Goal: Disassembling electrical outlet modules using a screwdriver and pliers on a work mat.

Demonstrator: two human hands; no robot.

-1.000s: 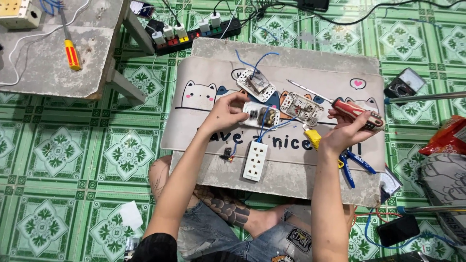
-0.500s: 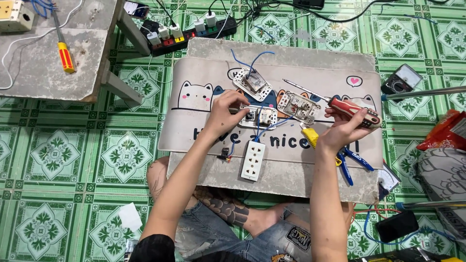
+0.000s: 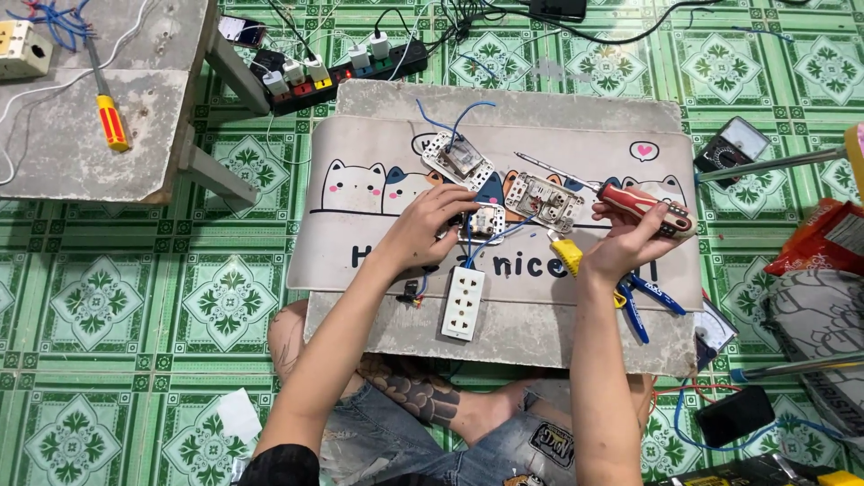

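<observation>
Left hand (image 3: 430, 227) curls over the small white socket module with blue wires (image 3: 487, 221), fingertips pinning it to the beige cat-print mat (image 3: 360, 256). Right hand (image 3: 630, 241) closes around the red-handled screwdriver (image 3: 644, 203), with the thin steel shaft slanting up-left over the white square switch insert (image 3: 544, 200) and away from the module.

Best done, by the look of it, with a firm downward hold on the module so it cannot spin, clear of the loose blue leads. Worth bringing the tip square onto the screw head before turning, with fingertips out of the blade's path in case of a slip. Probably wise to push the second white switch insert (image 3: 459, 160) and the white three-outlet faceplate (image 3: 463, 303) aside, since both lie near the working spot.

Yellow-handled tool (image 3: 567, 257) just under the right wrist; blue-handled pliers (image 3: 644, 304) beside it.

Printed matter:
- On the mat, cartoon cat faces at upper left, a dark lettered line across the middle, partly hidden by the arms, and a white speech bubble with a pink heart (image 3: 643, 150) at upper right.
- At the right edge, a crumpled red snack bag (image 3: 821, 241), shiny, with pale print too small to tell.
- On the floor at lower left, a plain white paper scrap (image 3: 238, 416).
</observation>
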